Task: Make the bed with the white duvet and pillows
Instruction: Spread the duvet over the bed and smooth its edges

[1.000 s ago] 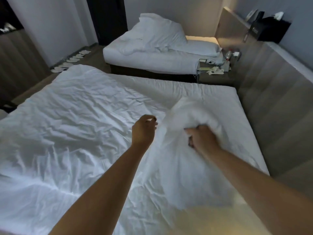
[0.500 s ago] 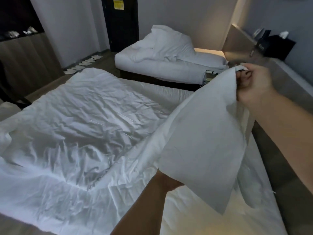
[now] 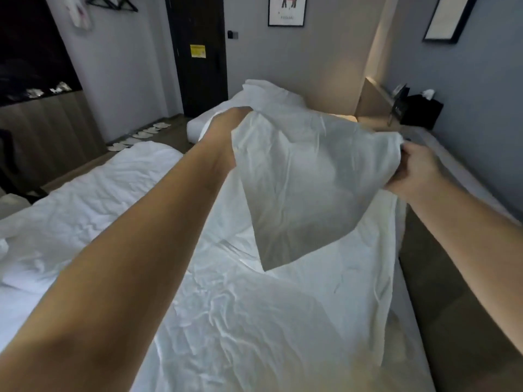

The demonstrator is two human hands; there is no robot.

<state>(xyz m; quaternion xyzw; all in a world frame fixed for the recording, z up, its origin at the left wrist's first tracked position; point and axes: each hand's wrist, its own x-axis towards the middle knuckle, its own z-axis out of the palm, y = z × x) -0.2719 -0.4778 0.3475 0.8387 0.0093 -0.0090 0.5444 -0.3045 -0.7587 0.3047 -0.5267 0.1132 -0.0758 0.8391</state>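
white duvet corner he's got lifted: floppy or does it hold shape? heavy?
Likely floppy: the duvet sags into a hanging point between the left hand and right hand. Probably light for its size, since only pinched edges hold it up. Its creases suggest thin fabric that would bunch if pushed.

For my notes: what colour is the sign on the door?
Yellow sign, clearest in the head view.

Both arms reach forward, hands raised and apart (left hand, right hand), fingers curled, gripping.
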